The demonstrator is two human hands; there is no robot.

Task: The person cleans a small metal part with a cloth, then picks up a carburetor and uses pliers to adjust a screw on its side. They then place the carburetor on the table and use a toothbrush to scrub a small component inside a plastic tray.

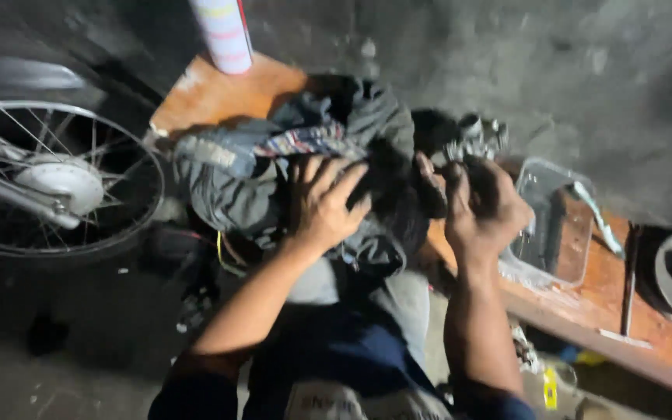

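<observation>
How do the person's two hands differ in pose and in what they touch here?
The left hand lies palm down with fingers spread on the grey cloth bundle; the right hand is curled around a dark, blurred part, not flat. The left hand rests over the cloth's middle; the right hand sits at its edge, beside the clear plastic tray. Both are bare and look grimy.

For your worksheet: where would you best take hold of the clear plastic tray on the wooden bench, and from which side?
Probably grip the clear plastic tray by its raised near rim, coming from above on the bench's front edge. The rim stands exposed there; the right hand crowds its left end, and a tool lies along its far side.
</observation>
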